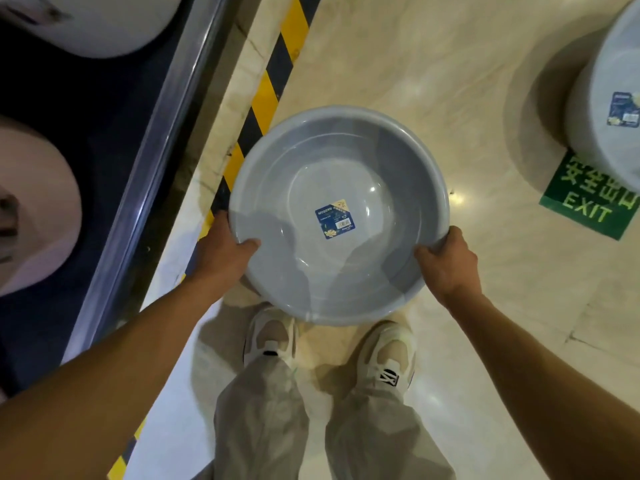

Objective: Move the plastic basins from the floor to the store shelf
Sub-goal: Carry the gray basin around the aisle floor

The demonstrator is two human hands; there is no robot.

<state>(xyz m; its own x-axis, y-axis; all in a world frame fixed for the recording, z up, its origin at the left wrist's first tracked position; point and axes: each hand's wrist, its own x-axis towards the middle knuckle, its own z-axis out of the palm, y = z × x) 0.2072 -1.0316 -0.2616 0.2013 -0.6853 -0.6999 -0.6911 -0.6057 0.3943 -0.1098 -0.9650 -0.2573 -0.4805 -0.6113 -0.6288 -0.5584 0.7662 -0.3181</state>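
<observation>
I hold a round grey plastic basin with a blue label inside it, level, above my feet. My left hand grips its rim on the left, thumb over the edge. On the right side of the rim my right hand grips the same way. At the far right, more grey basins with a blue label stand stacked on the floor. The store shelf runs along the left, dark blue with a metal front edge, and holds a white basin and a pink basin.
A yellow-and-black hazard stripe runs along the floor beside the shelf base. A green EXIT floor sign lies at the right, partly under the stack. My two shoes stand on the glossy marble floor below the basin.
</observation>
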